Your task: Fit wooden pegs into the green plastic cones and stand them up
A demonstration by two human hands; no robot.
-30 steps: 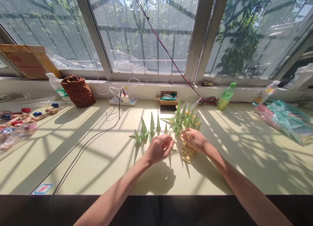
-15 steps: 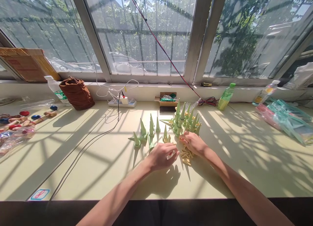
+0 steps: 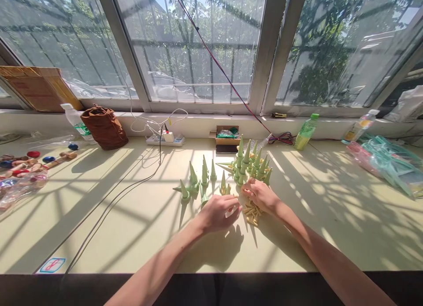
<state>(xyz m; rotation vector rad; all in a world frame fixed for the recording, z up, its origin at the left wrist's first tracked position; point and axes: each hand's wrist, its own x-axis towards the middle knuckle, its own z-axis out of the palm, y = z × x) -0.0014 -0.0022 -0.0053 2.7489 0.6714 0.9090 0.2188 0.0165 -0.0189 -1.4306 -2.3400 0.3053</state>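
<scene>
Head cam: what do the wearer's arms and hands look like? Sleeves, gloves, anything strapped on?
Left hand and right hand are bare: no gloves, no watch or strap visible. The left forearm and right forearm are uncovered to the picture's bottom edge; no sleeve shows. No cables or markings on them. Rings: too small to tell.

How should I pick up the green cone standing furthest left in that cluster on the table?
Pinch the green cone low, around its wide base, coming from the near side, where the table is bare. It stands upright and tapers to a sharp tip that would probably slip, and other cones stand close on its right.
</scene>
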